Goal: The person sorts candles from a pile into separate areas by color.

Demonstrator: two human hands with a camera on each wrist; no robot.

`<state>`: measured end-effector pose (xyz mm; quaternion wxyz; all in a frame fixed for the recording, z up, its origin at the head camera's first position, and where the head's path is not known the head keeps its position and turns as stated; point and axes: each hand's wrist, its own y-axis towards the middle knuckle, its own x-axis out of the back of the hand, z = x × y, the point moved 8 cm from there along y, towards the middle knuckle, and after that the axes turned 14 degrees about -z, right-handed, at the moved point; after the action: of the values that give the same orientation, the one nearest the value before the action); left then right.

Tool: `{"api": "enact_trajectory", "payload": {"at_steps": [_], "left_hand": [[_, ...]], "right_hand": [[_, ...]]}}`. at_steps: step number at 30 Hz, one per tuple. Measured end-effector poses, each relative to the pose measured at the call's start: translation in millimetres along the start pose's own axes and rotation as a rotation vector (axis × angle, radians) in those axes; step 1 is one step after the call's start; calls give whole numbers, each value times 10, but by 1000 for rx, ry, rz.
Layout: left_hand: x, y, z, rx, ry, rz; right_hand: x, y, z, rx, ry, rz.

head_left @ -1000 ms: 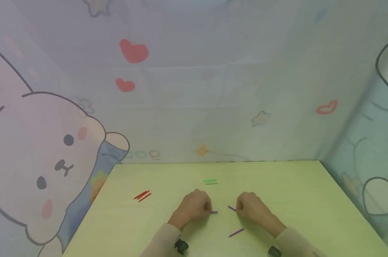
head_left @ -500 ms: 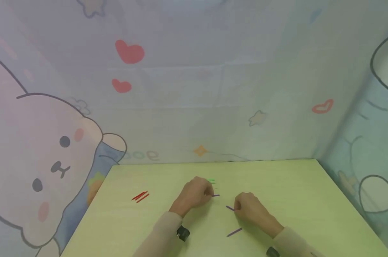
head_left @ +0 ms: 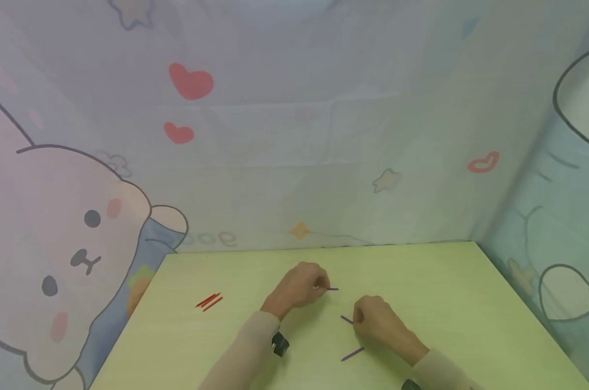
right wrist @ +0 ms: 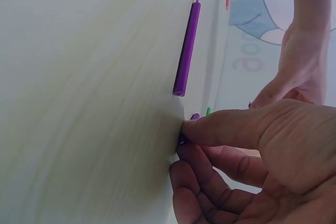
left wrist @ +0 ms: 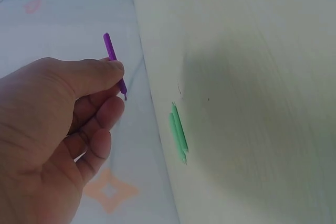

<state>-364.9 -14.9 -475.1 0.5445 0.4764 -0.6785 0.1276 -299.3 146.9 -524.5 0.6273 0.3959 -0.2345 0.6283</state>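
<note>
L hand [head_left: 301, 284] pinches purp. stick [left wrist: 109, 47], R hand [head_left: 378, 322] 2nd stick [head_left: 347, 319]; 3rd stick [head_left: 353, 354] @ R hand's 7 o'clock, head view.

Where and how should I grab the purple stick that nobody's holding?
Probably pinch the purple stick at its middle, coming from above and squeezing both long sides: it's thin and straight and lies flat, so the table blocks underneath.

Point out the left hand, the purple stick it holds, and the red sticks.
Left hand [left wrist: 50, 119]: left wrist view, middle of the hand.
Purple stick [left wrist: 110, 47]: left wrist view, shaft near its upper end.
Red sticks [head_left: 213, 304]: head view, middle of the lowest one.
</note>
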Motion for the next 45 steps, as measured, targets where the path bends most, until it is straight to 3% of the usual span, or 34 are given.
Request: {"api": "enact_trajectory", "payload": {"at_steps": [9,25,32,39,45], "left_hand": [[-41,185,-59,-98,31,-7],[-182,475,-219,-171,59,9],[-264,530,-263,-200,89,21],[-291,607,-396,-264,96,5],[-421,692,-461,-285,107,19]], "right_hand": [[51,-15,16,32,1,-38],[26,-36,22,47,-18,-56],[37,-55,49,77,-10,-66],[42,-61,30,83,-7,-67],[43,-67,42,92,8,-67]]}}
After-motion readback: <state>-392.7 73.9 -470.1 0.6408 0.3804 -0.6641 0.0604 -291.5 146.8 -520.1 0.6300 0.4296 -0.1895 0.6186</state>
